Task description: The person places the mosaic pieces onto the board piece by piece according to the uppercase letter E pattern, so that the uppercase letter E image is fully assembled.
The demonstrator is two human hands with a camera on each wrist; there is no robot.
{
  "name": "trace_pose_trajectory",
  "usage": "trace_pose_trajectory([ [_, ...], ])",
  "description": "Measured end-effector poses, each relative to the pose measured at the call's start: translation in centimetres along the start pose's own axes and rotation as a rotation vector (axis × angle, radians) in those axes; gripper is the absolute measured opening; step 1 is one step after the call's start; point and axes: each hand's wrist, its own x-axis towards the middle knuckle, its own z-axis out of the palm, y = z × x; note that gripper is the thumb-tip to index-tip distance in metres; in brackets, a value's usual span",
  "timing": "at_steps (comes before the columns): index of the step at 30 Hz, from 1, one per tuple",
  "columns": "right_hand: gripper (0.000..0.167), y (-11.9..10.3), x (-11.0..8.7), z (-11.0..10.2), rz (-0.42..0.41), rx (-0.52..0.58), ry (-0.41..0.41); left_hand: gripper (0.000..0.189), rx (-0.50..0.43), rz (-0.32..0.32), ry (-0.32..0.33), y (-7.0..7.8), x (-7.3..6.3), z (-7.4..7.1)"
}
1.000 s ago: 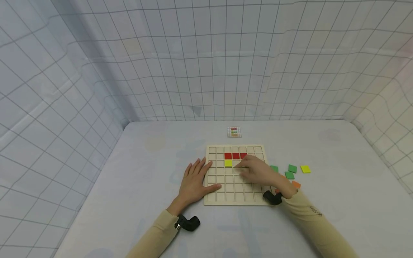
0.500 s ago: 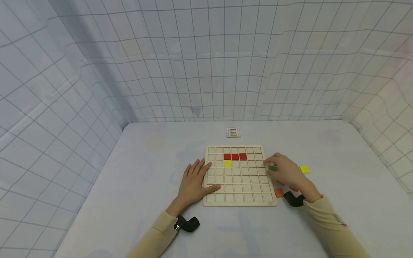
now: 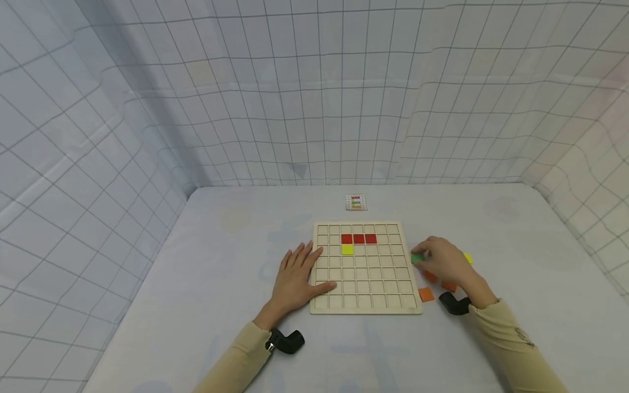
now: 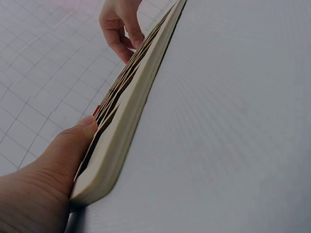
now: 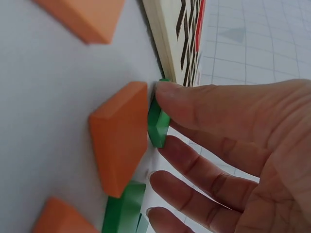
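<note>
A wooden grid board (image 3: 366, 273) lies on the white table. Three red tiles (image 3: 358, 239) fill a row in its upper part, with a yellow tile (image 3: 347, 249) below the leftmost. My left hand (image 3: 293, 281) rests flat on the board's left edge, fingers spread and thumb over the frame. Off the board's right edge, my right hand (image 3: 442, 262) pinches a green tile (image 5: 159, 119) between thumb and fingers, low over the table. Orange tiles (image 5: 119, 138) lie close under that hand, and another green tile (image 5: 124, 206) shows beyond them in the right wrist view.
Behind the board lies a small pattern card (image 3: 356, 202) with coloured squares. Loose on the right are a second yellow tile (image 3: 468, 257), partly behind my hand, and an orange tile (image 3: 426, 295) near the board's corner. Grid-patterned curtains (image 3: 344, 109) enclose the table.
My right hand has moved from over the board's middle to the tiles at its right, where it now pinches a green tile. The left hand has stayed in place.
</note>
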Motion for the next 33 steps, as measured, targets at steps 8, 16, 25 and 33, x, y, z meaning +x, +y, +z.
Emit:
trace_pose_trajectory([
  [8, 0.018, 0.4, 0.5, 0.0, 0.017, 0.045, 0.004, 0.089, -0.005, 0.005, 0.008, 0.0, 0.0, 0.1],
  [16, 0.019, 0.4, 0.6, 0.0, 0.057, 0.109, 0.062, 0.09, -0.001, -0.002, 0.001, 0.1, 0.0, 0.1],
  [25, 0.012, 0.0, 0.6, 0.2, 0.024, 0.117, 0.126, 0.089, -0.007, 0.005, 0.015, 0.0, 0.0, 0.1],
  [33, 0.011, -1.4, 0.8, 1.1, -0.051, 0.161, 0.199, 0.089, -0.01, 0.008, 0.014, 0.0, 0.1, 0.1],
])
